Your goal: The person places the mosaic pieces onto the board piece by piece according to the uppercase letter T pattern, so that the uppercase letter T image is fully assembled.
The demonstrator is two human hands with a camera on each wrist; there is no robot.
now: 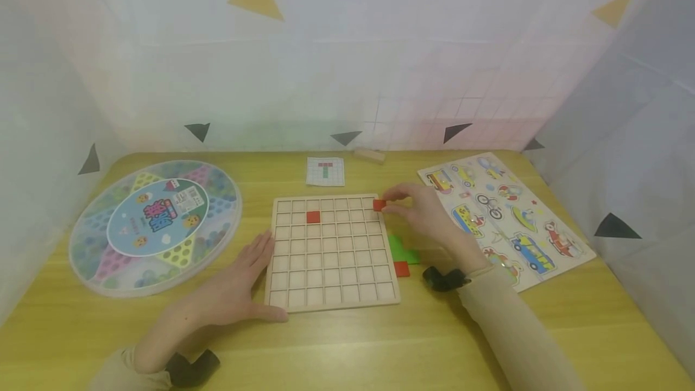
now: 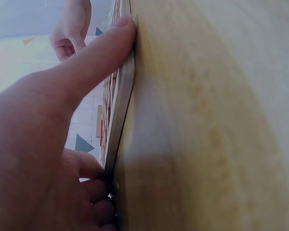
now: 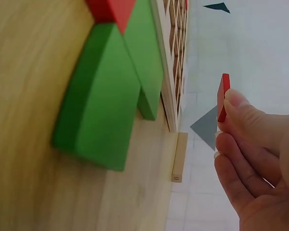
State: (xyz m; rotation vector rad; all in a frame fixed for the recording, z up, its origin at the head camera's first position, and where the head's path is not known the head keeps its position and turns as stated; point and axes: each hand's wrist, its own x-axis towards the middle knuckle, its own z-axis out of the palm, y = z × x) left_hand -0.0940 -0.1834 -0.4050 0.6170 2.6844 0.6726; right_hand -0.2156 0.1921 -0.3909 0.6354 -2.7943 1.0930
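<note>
A wooden grid board [image 1: 333, 252] lies on the table, with one red square tile [image 1: 313, 217] in a cell of its second row. My right hand [image 1: 420, 213] pinches another red tile [image 3: 223, 97] between thumb and fingers, above the board's far right corner. My left hand [image 1: 233, 291] lies along the board's left side with fingers extended, its thumb [image 2: 101, 55] against the near edge. Beside the board's right edge are green tiles [image 3: 103, 96] and a red tile [image 1: 401, 269], partly overlapping in the head view.
Behind the board lie a small pattern card [image 1: 325, 172] with a red and green T shape and a wooden block [image 1: 370, 155]. A round Chinese checkers set [image 1: 157, 228] sits at left, and a vehicle picture puzzle board [image 1: 505, 216] at right. Pale walls [image 1: 347, 77] enclose the table.
</note>
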